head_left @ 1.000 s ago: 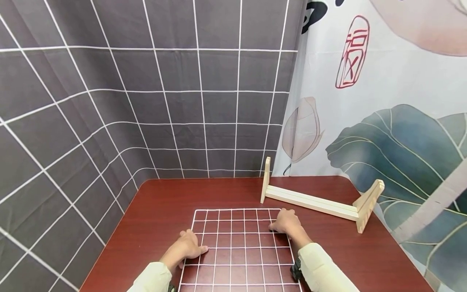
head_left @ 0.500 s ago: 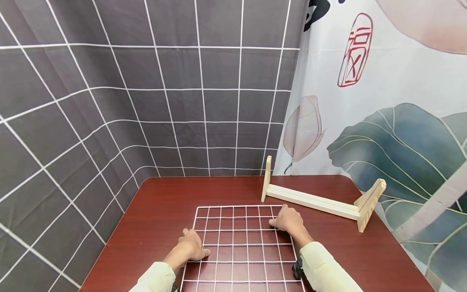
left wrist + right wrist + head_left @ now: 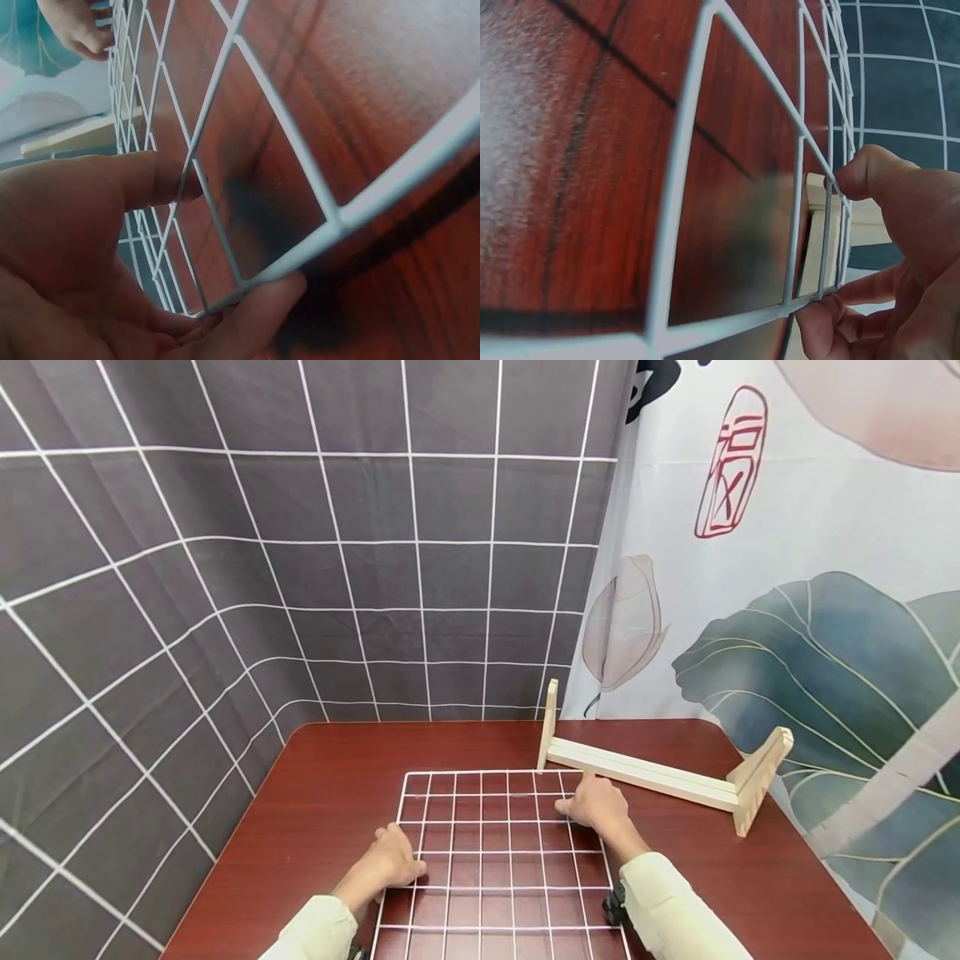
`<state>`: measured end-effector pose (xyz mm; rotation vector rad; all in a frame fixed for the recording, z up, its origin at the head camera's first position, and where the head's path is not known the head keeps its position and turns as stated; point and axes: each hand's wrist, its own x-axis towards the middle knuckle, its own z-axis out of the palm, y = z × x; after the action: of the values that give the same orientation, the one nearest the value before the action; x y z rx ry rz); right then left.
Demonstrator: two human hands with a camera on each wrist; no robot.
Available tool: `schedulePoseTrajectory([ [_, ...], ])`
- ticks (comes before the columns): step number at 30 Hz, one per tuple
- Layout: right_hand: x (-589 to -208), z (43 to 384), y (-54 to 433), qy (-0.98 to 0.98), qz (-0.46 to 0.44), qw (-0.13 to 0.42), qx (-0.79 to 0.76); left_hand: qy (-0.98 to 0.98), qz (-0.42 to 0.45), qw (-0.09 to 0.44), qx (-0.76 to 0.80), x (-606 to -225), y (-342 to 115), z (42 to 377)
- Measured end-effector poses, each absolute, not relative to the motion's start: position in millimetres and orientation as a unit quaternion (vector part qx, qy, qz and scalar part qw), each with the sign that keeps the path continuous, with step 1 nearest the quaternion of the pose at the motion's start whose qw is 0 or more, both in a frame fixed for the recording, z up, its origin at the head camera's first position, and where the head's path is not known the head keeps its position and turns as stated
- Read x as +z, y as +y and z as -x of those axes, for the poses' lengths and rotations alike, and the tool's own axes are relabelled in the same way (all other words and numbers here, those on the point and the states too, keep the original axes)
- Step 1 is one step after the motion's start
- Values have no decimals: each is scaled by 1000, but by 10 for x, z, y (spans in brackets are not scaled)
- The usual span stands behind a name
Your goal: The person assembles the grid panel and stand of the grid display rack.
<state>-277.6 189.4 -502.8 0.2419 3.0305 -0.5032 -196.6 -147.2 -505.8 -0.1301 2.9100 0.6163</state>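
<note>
A white wire grid panel is held by both hands just above the reddish-brown table, and its shadow falls on the wood in the wrist views. My left hand grips the panel's left edge; in the left wrist view the thumb lies over the wires and fingers curl under the rim. My right hand holds the right edge near the far corner, thumb on top and fingertips beneath the edge wire. Beyond the panel, at the back right, a pale wooden stand rests on the table, near the right hand.
The table has rounded far corners. A dark grey curtain with white lines hangs behind and to the left. A white curtain with leaf prints hangs behind and to the right.
The grid panel's far edge has risen in the head view towards the back of the table. Both hands keep hold of it. The wooden stand has stayed in place.
</note>
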Motion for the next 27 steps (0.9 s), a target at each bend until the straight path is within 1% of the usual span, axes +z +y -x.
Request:
schedulePoseTrajectory([
  [10, -4826, 2841, 1913, 983, -72, 12, -170, 972, 36, 73, 222, -4912, -1540, 2025],
  [16, -4648, 2864, 1935, 983, -54, -36, -173, 972, 23, 55, 228, -4773, -1582, 2103],
  [21, -4483, 2870, 1950, 977, -55, -58, -198, 972, 18, 41, 231, -4628, -1590, 2176],
  [27, -4317, 2893, 1994, 971, -53, -100, -209, 972, 20, 17, 234, -4482, -1544, 2228],
])
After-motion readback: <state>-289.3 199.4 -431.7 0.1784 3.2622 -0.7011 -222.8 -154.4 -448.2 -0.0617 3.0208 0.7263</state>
